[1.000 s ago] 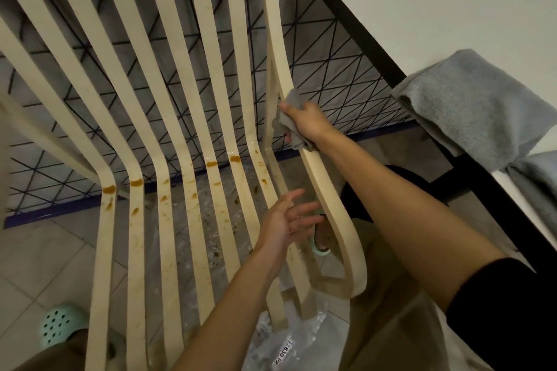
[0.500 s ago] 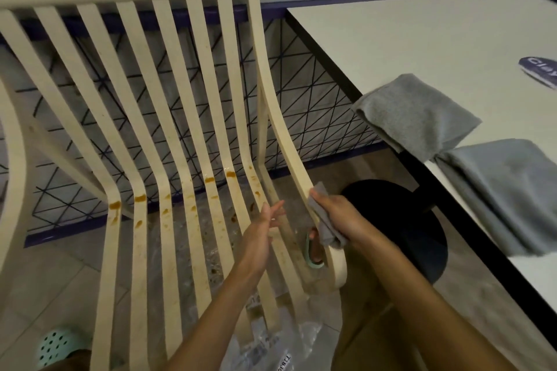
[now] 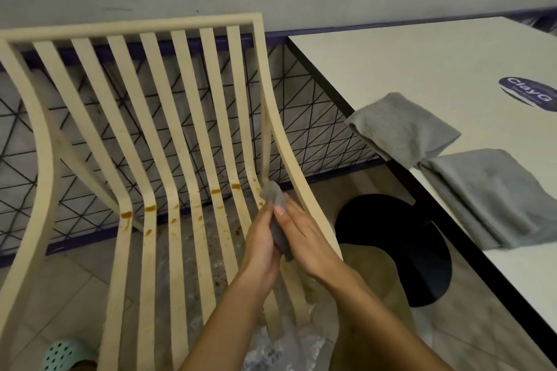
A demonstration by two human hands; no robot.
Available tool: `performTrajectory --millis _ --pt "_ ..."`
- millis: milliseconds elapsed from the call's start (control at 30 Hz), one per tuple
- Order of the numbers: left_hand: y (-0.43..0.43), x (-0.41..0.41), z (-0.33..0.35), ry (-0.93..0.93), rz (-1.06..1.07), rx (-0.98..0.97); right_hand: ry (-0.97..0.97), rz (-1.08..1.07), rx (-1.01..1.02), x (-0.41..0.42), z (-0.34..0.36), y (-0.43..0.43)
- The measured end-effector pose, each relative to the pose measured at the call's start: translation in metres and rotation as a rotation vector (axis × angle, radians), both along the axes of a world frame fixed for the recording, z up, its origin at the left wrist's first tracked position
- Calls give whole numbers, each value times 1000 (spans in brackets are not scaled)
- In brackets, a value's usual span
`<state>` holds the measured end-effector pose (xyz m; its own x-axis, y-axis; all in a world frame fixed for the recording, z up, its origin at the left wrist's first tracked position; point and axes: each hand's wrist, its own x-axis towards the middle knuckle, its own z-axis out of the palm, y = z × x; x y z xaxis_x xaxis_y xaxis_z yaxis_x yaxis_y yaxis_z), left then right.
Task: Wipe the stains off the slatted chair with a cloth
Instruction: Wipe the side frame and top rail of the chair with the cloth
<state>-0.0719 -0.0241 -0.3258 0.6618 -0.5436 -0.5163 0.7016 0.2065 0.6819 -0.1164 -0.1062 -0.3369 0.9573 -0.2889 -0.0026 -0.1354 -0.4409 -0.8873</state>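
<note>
While between hands (image 3: 259,245) (image 3: 306,239), grey cloth (image 3: 275,197).

— Where's the cloth (image 3: 273,196)?
— Small, grey and bunched, pinched between the left hand (image 3: 259,247) and right hand (image 3: 304,238), with a tuft sticking up above the fingers.
— And the slatted chair (image 3: 156,117)?
— Cream and upright. Its right side rail runs just beside the grip.
— And the stains (image 3: 149,208)?
— Orange-brown blotches at the bend of the slats, left of the grip, with smears trailing down the seat.
</note>
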Motion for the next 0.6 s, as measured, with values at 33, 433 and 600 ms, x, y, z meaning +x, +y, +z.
performTrajectory --millis 33,433,600 --pt "2 3 0 32 82 -17 11 17 -9 2 2 -3" --pt "-20 36 -29 203 243 -72 -28 58 7 35 -2 -49" --pt "-46 74 -41 221 291 57 66 -320 -87 66 4 -82"
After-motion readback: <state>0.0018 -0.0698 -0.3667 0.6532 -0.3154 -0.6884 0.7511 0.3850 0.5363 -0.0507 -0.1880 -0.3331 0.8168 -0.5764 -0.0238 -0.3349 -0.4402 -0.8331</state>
